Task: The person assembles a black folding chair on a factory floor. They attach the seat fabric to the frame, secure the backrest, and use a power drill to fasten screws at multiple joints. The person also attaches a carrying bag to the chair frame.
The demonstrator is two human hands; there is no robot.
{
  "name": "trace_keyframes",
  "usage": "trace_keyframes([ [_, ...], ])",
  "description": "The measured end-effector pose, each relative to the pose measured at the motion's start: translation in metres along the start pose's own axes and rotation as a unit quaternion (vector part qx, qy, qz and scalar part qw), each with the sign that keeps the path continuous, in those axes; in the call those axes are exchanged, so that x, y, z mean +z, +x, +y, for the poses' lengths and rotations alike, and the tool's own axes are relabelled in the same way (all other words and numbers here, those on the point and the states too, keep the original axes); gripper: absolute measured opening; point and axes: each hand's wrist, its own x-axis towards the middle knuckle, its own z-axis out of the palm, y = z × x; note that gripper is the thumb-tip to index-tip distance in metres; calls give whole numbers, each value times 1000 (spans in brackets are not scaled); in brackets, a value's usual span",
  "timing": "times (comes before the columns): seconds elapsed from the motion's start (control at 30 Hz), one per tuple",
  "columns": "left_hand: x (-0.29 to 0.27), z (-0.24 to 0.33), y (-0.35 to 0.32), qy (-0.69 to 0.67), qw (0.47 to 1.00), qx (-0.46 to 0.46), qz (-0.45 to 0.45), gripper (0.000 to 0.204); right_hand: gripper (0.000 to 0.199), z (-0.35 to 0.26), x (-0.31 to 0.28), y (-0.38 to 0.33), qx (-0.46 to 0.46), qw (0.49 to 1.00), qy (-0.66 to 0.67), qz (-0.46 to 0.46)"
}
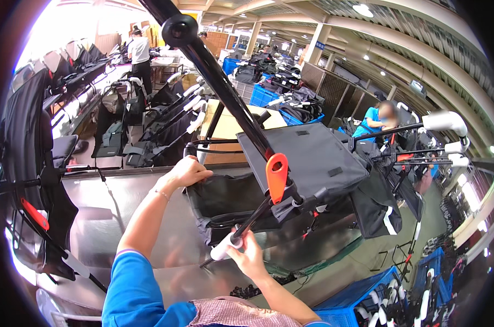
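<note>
Where a beamed metal ceiling (339, 11) spans overhead, greenish floor (367, 248) extends right of a reflective grey bench (100, 210). Above the bench is a black tubular frame (220, 82) with a black fabric basket (225, 197). Left hand (186, 172): at the basket's far-left corner; finger grip cannot be determined. Right hand (250, 257): fingers clasp the frame's white sleeve (221, 248).
</note>
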Motion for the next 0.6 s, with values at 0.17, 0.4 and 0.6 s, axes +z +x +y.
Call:
trace_keyframes([
  [0.17,-1,-4,-33,51,992,64,96,43,26,10,36,13,60,994,51,81],
  [0.4,-39,35,-97,59,990,-6,125,40,32,-45,40,-2,21,995,82,44],
  [0.6,-75,119,-137,100,980,42,167,37,37,-69,1,21,46,991,126,-23],
])
